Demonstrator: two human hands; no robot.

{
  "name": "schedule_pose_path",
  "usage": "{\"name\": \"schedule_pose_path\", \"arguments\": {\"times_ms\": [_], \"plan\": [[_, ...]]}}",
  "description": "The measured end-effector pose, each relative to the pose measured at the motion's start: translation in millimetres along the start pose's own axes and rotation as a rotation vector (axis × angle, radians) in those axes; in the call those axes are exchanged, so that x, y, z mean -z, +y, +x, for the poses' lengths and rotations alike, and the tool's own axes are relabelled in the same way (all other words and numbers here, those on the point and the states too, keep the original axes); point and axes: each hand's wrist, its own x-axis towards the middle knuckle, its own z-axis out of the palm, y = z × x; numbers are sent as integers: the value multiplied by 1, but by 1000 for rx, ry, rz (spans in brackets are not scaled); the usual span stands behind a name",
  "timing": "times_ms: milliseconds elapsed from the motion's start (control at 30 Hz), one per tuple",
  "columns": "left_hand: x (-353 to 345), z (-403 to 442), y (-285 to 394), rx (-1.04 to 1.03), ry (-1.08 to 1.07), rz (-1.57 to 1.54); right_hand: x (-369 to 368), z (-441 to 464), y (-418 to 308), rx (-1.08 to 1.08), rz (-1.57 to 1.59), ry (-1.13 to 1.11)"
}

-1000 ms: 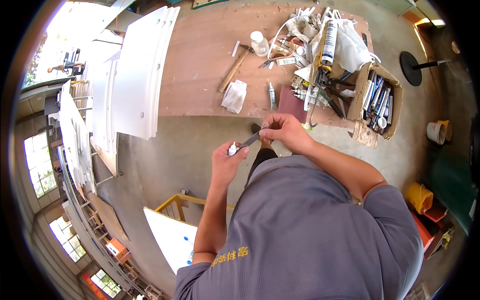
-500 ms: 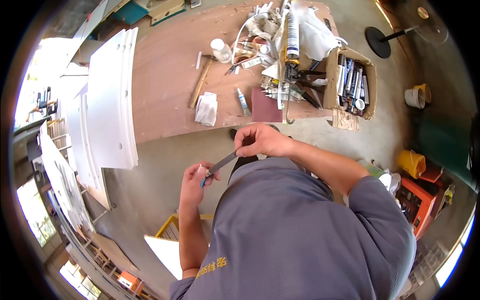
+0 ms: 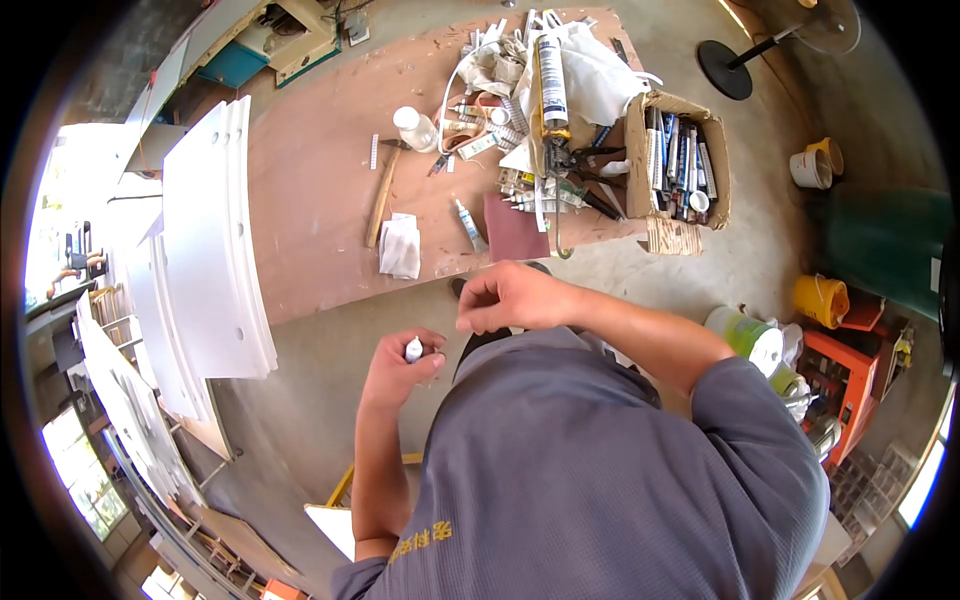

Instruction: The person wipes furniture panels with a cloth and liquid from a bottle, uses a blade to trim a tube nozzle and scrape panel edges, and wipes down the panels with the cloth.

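My left hand [image 3: 392, 372] is closed around a small white-tipped tube [image 3: 414, 350]; most of its body is hidden in the fingers. To the right, my right hand [image 3: 515, 298] is held with thumb and fingers together in front of my body. What it holds, if anything, does not show. Beyond the hands, near the front edge of the workbench [image 3: 310, 190], lie a blue-and-white tube [image 3: 469, 225], a folded white paper wipe [image 3: 400, 247] and a dark red sheet [image 3: 516, 228]. A wooden-handled hammer [image 3: 382, 197] rests behind the wipe.
A caulking gun [image 3: 555, 140] stands amid pliers, tubes and rags. A cardboard box [image 3: 637, 165] of tubes sits at the bench's right end. White panels [image 3: 205, 240] stand at left. On the right are a fan base [image 3: 724, 70] and a yellow bucket [image 3: 820, 298].
The dark grey strip that stretched between my hands is out of sight. My left hand has turned, showing the white tip upward. The view has shifted slightly.
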Motion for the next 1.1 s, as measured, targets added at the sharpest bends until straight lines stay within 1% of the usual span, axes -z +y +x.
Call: {"name": "schedule_pose_path", "arguments": {"times_ms": [33, 100, 233, 267, 300, 333, 367, 433, 500, 567, 600, 633, 700, 733, 833, 867, 900, 967, 1033, 1067, 1100], "plan": [[-3, -1, 5, 1, 64, 117, 1, 1, 2, 2, 0, 3], [-6, -3, 14, -3, 54, 176, 2, 5, 13, -63, 27, -93], [-8, -4, 26, -10, 54, 297, 1, 9, 20, -63, 119, -106], [-9, -3, 28, -16, 56, 300, 0, 10, 21, 22, 37, -91], [-13, -2, 29, -38, 64, 426, -1, 11, 21, 109, -45, -78], [-16, -3, 30, -57, 81, 553, -1, 10, 19, 106, -64, -63], [-19, -3, 33, -63, 101, 561, -3, 11, 18, 122, -67, -78], [-28, -1, 37, -137, 55, 660, -5, 13, 18, 167, -102, -16], [-36, 0, 39, -161, 102, 663, -5, 13, 13, 149, -134, -33], [-43, 2, 41, -203, 155, 656, -7, 13, 12, 155, -164, 53], [-43, 5, 37, -201, 146, 642, -9, 13, 12, 170, -91, 85], [-43, 6, 34, -202, 162, 641, -11, 14, 12, 176, -93, 71], [-44, 9, 30, -393, 221, 706, -12, 16, 11, 262, -57, 163], [-44, 8, 31, -395, 227, 706, -11, 15, 8, 303, -162, 175], [-44, 7, 31, -390, 219, 705, -13, 17, 7, 326, -193, 188], [-43, 8, 30, -423, 223, 706, -13, 18, 7, 325, -195, 185], [-42, 9, 29, -456, 228, 708, -12, 20, 7, 281, -156, 155], [-41, 7, 31, -437, 262, 685, -10, 27, 11, 236, -116, 119], [-36, 5, 29, -420, 300, 663, -1, 48, 22, 143, 229, 18], [-28, 4, 24, -406, 387, 638, 12, 69, 42, 152, 42, 68], [-22, 2, 21, -392, 473, 611, 22, 89, 45, 284, -538, 253]]}}
